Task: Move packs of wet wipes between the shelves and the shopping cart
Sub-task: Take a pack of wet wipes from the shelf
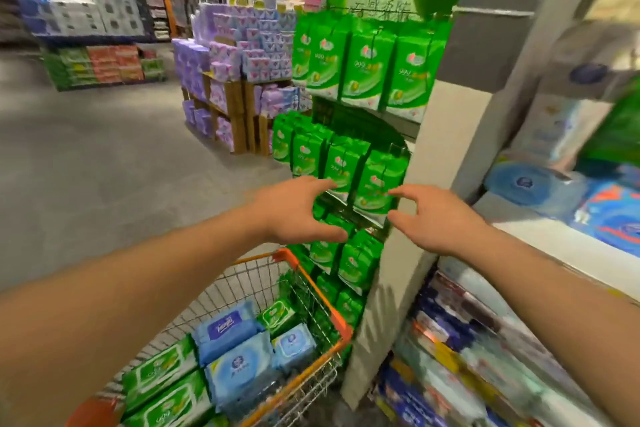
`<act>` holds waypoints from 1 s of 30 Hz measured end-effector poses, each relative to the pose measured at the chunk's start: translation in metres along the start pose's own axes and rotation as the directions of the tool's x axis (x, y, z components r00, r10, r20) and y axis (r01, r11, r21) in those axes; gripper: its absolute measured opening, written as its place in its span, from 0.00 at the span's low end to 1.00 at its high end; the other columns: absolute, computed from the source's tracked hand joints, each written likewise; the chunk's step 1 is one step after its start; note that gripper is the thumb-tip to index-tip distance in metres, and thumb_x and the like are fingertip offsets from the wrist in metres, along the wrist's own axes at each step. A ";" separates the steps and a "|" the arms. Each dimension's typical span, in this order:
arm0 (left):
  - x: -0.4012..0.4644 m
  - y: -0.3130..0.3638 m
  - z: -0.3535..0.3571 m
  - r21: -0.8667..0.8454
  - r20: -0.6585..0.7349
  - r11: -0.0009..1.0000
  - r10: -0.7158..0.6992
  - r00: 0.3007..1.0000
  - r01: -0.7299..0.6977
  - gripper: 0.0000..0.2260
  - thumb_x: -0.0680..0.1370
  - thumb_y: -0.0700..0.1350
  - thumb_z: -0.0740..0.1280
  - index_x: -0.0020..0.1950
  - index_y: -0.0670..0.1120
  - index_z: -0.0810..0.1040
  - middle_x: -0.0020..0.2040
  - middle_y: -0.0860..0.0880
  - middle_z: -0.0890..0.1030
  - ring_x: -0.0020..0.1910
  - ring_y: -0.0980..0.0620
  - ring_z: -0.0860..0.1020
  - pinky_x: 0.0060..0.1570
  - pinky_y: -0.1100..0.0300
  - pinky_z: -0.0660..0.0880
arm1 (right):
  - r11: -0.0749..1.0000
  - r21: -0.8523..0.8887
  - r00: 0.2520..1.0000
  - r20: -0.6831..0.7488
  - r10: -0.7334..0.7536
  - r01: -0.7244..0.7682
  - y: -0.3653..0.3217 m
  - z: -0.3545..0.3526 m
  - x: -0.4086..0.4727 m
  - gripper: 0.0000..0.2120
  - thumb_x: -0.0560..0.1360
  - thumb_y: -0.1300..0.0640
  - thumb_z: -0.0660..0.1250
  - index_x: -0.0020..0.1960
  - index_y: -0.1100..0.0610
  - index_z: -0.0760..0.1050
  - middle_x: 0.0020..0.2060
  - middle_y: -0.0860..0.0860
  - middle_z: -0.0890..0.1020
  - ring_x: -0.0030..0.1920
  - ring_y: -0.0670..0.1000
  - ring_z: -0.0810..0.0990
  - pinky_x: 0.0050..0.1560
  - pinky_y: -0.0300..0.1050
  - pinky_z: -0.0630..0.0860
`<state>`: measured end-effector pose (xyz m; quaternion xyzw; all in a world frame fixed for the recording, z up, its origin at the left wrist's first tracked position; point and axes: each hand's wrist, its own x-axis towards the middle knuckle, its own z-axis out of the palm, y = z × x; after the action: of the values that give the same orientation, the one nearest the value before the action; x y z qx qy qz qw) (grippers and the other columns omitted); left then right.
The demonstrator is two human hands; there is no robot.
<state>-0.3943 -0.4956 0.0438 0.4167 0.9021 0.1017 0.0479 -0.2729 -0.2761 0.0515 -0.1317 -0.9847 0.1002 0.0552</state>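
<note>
Green packs of wet wipes [374, 180] hang in rows on a display rack [401, 125] ahead of me. My left hand [298, 210] and my right hand [433, 218] are both stretched toward the middle row, fingers spread and loosely bent, a gap between them, holding nothing. Neither hand touches a pack that I can tell. Below them stands an orange wire shopping cart [322, 302] holding several green packs [159, 371] and several blue packs [239, 367] of wipes.
A white pillar [446, 135] borders the rack on the right, with shelves of blue and mixed packs [540, 184] beyond it. A stack of purple packs [242, 62] on wooden stands is behind the rack. Grey floor [104, 166] opens to the left.
</note>
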 end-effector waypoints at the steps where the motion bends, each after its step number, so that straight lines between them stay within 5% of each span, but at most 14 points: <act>1: 0.009 0.019 0.002 0.006 0.003 1.000 0.021 1.000 -0.021 0.47 0.69 0.74 0.68 0.83 0.56 0.58 0.82 0.49 0.62 0.79 0.47 0.63 0.76 0.47 0.65 | 1.000 0.002 1.000 -0.011 0.025 -0.025 0.019 -0.007 -0.009 0.24 0.80 0.45 0.64 0.75 0.48 0.71 0.74 0.52 0.73 0.73 0.55 0.71 0.71 0.44 0.66; 10: 0.068 0.180 0.018 0.078 0.009 0.981 0.179 0.984 -0.180 0.45 0.70 0.74 0.68 0.82 0.58 0.59 0.82 0.53 0.63 0.79 0.49 0.64 0.75 0.44 0.65 | 0.974 0.037 0.966 -0.123 0.227 -0.225 0.166 -0.054 -0.087 0.25 0.79 0.46 0.66 0.74 0.48 0.71 0.72 0.50 0.75 0.72 0.54 0.73 0.70 0.49 0.69; 13: 0.084 0.216 0.024 0.086 0.023 0.970 0.226 0.974 -0.227 0.45 0.70 0.73 0.69 0.82 0.58 0.60 0.81 0.52 0.64 0.79 0.50 0.65 0.75 0.51 0.66 | 0.953 0.067 0.943 -0.137 0.302 -0.296 0.201 -0.062 -0.106 0.24 0.79 0.47 0.66 0.74 0.47 0.71 0.70 0.52 0.77 0.70 0.55 0.74 0.68 0.48 0.70; 20: 0.117 0.271 0.022 0.010 0.074 0.945 0.325 0.943 -0.327 0.43 0.72 0.71 0.70 0.82 0.53 0.61 0.79 0.51 0.67 0.76 0.50 0.67 0.75 0.54 0.65 | 0.919 0.074 0.905 -0.162 0.394 -0.387 0.254 -0.076 -0.135 0.23 0.79 0.46 0.66 0.74 0.49 0.72 0.71 0.50 0.77 0.70 0.53 0.74 0.67 0.45 0.69; 24: 0.144 0.296 0.021 -0.012 0.086 0.925 0.380 0.921 -0.381 0.50 0.63 0.80 0.61 0.81 0.57 0.61 0.79 0.55 0.68 0.75 0.52 0.69 0.73 0.47 0.68 | 0.904 0.080 0.886 -0.178 0.428 -0.420 0.273 -0.083 -0.138 0.22 0.80 0.47 0.65 0.74 0.48 0.72 0.72 0.47 0.76 0.72 0.51 0.72 0.68 0.45 0.67; 30: 0.188 0.323 0.015 -0.074 0.022 0.878 0.476 0.879 -0.473 0.51 0.60 0.78 0.62 0.80 0.56 0.65 0.76 0.54 0.72 0.71 0.52 0.74 0.70 0.50 0.71 | 0.876 0.053 0.852 -0.209 0.480 -0.480 0.297 -0.096 -0.122 0.21 0.81 0.48 0.64 0.73 0.49 0.74 0.72 0.46 0.75 0.73 0.50 0.71 0.69 0.43 0.67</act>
<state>-0.2740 -0.1466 0.1013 0.6249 0.7676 0.1319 0.0528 -0.0687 -0.0107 0.0723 -0.3830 -0.9088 0.0954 0.1350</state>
